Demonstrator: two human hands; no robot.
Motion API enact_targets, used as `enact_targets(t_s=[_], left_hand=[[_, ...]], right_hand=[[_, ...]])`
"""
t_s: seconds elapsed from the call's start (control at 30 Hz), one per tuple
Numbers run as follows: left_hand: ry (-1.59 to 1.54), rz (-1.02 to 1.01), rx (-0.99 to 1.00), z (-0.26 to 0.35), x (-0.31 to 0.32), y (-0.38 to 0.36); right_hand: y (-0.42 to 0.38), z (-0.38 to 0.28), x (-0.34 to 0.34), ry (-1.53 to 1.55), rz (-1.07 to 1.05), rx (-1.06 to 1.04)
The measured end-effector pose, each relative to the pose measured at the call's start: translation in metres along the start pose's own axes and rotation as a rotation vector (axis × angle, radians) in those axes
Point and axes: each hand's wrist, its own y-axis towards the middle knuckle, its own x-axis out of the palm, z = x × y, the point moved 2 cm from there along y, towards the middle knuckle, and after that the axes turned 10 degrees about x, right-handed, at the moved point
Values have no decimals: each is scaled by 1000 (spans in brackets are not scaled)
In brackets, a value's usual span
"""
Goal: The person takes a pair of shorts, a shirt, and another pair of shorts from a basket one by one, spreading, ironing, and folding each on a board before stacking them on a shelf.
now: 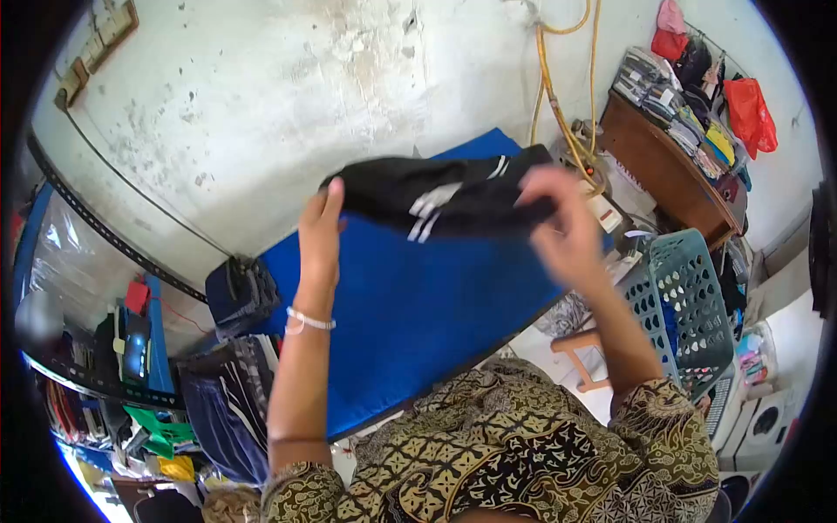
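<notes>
A black garment (392,187) with white stripes and a pale printed mark is stretched sideways over a blue padded table top (410,305). My left hand (321,231), with a pale beaded bracelet at the wrist, is closed on the garment's left end, thumb pointing up along its edge. At the right end is my right hand (565,228), blurred by motion. Its fingers curl over the dark cloth and its thumb sits lower, by the bottom edge; whether it grips the cloth I cannot tell.
Folded dark clothes (240,296) are piled at the table's left side, with more trousers (222,401) below. To the right stand a green plastic basket (689,296), a small wooden stool (580,357) and a brown cabinet (658,166) stacked with clothes. A yellow hose (549,87) hangs on the wall.
</notes>
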Motion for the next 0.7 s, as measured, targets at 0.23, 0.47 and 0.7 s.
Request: enact_targets(t_s=[0.23, 0.47, 0.7], left_hand=[[461, 381, -446, -222, -139, -97], [1244, 0, -16, -213, -58, -126], [1379, -149, -131, -256, -36, -137]], right_hand=[[-138, 16, 151, 356, -1062, 50], [-121, 199, 202, -239, -762, 216], [-84, 341, 171, -638, -742, 53]])
